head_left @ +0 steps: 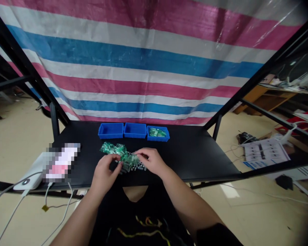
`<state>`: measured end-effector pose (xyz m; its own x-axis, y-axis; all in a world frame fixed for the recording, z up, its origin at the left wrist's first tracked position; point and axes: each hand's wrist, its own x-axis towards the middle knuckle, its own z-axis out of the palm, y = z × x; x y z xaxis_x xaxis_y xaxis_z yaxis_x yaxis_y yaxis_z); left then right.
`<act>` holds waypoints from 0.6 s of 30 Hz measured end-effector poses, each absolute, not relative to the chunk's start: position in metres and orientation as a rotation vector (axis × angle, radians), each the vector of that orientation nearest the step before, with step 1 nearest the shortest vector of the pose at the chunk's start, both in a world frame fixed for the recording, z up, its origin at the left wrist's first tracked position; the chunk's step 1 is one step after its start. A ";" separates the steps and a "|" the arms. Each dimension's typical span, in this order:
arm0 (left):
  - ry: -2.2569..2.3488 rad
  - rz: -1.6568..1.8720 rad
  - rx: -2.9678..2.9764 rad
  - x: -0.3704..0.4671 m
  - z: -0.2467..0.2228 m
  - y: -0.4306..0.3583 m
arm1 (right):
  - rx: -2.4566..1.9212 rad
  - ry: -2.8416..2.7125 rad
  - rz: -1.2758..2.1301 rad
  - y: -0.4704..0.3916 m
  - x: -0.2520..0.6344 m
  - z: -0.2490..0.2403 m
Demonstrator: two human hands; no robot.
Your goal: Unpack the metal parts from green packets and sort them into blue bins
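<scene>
Between my two hands is a small clear bag with a green tint [131, 159], its contents too blurred to name. My left hand [105, 172] curls in from the left, thumb and forefinger at the bag's near left edge. On the other side my right hand [152, 161] pinches the bag's right edge with its fingertips. Under and around the bag lies a heap of small grey and silvery pieces [140, 166], partly covered by the hands. More green-tinted bags [110, 148] lie in a loose pile just beyond my left hand.
Three blue bins stand in a row behind the pile: a left bin [111, 131], a middle bin [135, 130] and a right bin [157, 138] with green-tinted bags inside. A phone [63, 162] and a white power bank [32, 174] with cables occupy the black table's [195, 153] left end.
</scene>
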<state>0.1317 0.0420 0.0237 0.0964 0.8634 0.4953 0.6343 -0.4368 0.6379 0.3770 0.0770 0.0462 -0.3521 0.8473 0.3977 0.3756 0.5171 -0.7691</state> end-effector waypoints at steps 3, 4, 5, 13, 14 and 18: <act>1.586 1.245 2.062 0.108 0.006 0.040 | -1.191 -1.633 0.425 0.100 0.414 0.039; 1.609 1.212 2.061 0.100 0.000 0.039 | -1.237 -1.535 0.289 0.109 0.429 0.038; 1.630 1.173 2.059 0.094 -0.005 0.038 | -1.267 -1.471 0.164 0.120 0.443 0.038; 1.650 0.925 2.144 0.092 -0.022 0.029 | -1.621 -1.894 -0.081 0.178 0.499 0.016; 1.647 0.914 2.154 0.093 -0.022 0.028 | -1.675 -1.941 -0.102 0.179 0.499 0.012; 1.632 0.925 2.146 0.099 -0.018 0.027 | -1.705 -1.940 -0.164 0.171 0.497 0.007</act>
<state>0.0985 0.0274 -0.0185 0.1520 0.9371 0.3142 0.7507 -0.3162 0.5801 0.4975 0.1708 0.0065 -0.0470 0.8806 0.4715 0.9472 0.1891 -0.2588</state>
